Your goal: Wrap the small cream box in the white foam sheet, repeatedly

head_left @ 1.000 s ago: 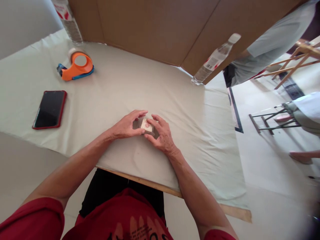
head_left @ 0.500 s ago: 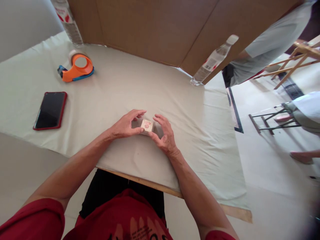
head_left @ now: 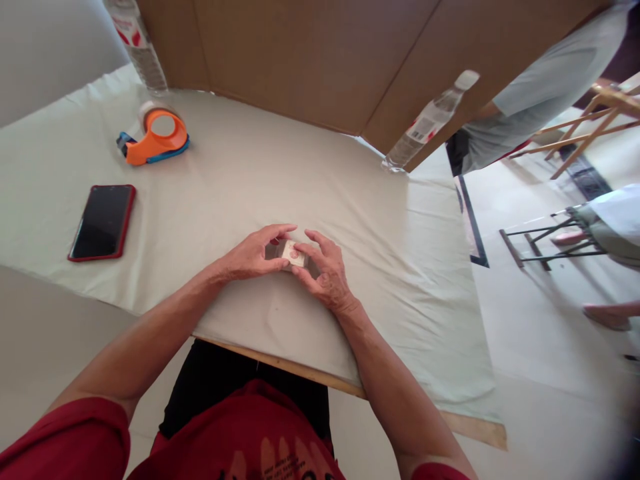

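A small pale block with a red mark on top (head_left: 292, 253) sits between both hands, just above the cloth-covered table (head_left: 240, 180). My left hand (head_left: 250, 255) pinches its left side with thumb and fingers curled round it. My right hand (head_left: 323, 273) grips its right side, fingers bent over the top edge. The lower part of the block is hidden by my fingers.
A red-cased phone (head_left: 103, 222) lies face up at the left. An orange tape dispenser (head_left: 155, 138) sits behind it. Two plastic water bottles (head_left: 430, 121) (head_left: 137, 47) stand against a cardboard wall (head_left: 320, 53). Another person (head_left: 540, 87) is at the right, beside wooden furniture.
My fingers have closed a little tighter round the block, which has tilted slightly. The hands stay in the same spot on the cloth.
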Demonstrator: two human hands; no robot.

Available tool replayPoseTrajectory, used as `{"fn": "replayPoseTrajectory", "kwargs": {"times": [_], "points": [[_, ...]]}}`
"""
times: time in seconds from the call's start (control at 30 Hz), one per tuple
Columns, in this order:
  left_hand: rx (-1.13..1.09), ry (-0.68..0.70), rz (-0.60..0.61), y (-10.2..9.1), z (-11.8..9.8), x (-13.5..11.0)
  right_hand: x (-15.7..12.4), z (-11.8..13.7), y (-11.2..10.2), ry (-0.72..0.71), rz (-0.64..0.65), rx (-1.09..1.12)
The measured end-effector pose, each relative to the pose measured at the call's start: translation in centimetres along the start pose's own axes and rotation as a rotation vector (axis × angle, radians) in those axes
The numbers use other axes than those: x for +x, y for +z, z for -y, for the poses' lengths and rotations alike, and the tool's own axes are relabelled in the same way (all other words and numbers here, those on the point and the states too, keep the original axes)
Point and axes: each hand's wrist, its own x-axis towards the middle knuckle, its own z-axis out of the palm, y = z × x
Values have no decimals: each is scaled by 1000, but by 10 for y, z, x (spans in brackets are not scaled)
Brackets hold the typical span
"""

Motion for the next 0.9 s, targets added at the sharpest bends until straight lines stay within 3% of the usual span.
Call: {"fn": "replayPoseTrajectory", "kwargs": {"times": [0.3, 0.53, 0.9], "points": [[10, 29, -8, 0, 5, 1, -2, 5, -1, -4, -41, 97], [43, 73, -33, -5, 2, 2, -3, 1, -1, 43, 2, 97], [157, -44, 33, -7, 2, 2, -2, -1, -5, 139, -81, 254]]}}
